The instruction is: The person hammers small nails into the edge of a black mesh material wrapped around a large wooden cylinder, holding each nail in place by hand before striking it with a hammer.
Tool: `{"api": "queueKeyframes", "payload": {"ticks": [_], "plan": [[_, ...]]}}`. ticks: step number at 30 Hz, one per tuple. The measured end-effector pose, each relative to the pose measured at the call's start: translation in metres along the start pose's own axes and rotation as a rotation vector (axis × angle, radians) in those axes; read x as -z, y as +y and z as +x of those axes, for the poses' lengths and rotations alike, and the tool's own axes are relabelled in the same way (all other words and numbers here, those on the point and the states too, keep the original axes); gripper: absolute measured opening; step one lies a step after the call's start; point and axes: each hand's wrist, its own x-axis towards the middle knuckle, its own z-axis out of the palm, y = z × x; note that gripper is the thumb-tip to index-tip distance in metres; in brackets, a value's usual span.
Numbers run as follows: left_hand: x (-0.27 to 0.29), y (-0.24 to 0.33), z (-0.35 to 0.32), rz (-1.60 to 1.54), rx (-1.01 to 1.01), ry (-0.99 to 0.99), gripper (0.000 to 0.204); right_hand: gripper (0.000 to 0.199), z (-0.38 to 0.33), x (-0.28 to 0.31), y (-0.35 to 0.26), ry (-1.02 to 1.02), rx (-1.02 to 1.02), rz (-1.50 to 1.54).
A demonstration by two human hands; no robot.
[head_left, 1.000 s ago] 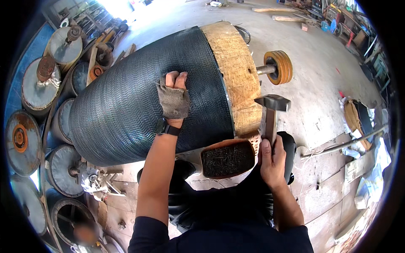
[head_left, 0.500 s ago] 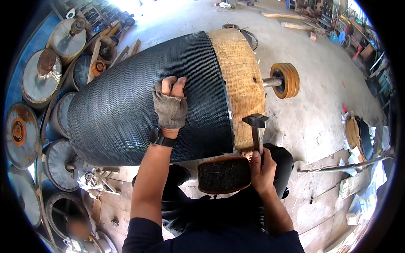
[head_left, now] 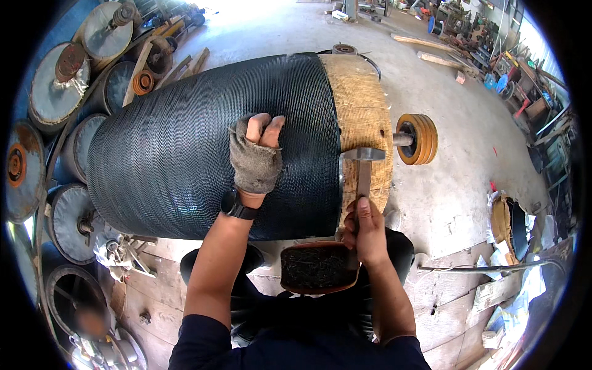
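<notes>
A large drum [head_left: 216,154] wrapped in black, finely ridged material lies across in front of me, with a bare wooden band [head_left: 361,92] at its right end. My left hand [head_left: 256,151], in a grey fingerless glove, rests on the black wrap with curled fingers; whatever they may hold is hidden. My right hand [head_left: 369,234] grips a hammer [head_left: 364,179] by its wooden handle. The hammer's steel head is over the wooden band, close to the edge of the wrap. Below it, an open container [head_left: 319,268] holds thin dark pieces that look like nails.
A shaft with a yellow grooved pulley [head_left: 420,139] sticks out of the drum's right end. Grey-ended rollers [head_left: 49,83] are stacked along the left. A long bar [head_left: 481,269] and scraps of paper lie at the right. Timber planks [head_left: 419,41] lie on the far floor.
The hammer has moved up and left, toward the wrap's edge, with its head turned. My left hand stays on the wrap. The view has shifted slightly.
</notes>
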Motion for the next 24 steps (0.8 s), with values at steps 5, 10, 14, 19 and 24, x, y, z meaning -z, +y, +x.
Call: {"api": "queueKeyframes", "payload": {"ticks": [5, 10, 14, 19, 24], "plan": [[-0.001, 0.007, 0.006, -0.005, -0.003, 0.003, 0.038, 0.040, -0.001, 0.001, 0.003, 0.014, 0.028, -0.010], [0.003, 0.000, 0.008, 0.004, -0.036, -0.042, 0.039, 0.040, -0.009, 0.007, 0.007, 0.029, 0.007, 0.044], [0.000, -0.003, 0.013, 0.007, -0.056, -0.049, 0.039, 0.041, -0.018, 0.005, 0.018, 0.031, 0.017, -0.009], [-0.004, -0.007, 0.014, 0.015, -0.024, -0.030, 0.038, 0.037, -0.025, 0.013, 0.024, 0.084, 0.078, -0.075], [-0.002, -0.004, 0.015, 0.071, -0.062, -0.031, 0.038, 0.024, -0.021, 0.018, 0.028, 0.201, 0.521, -0.575]]}}
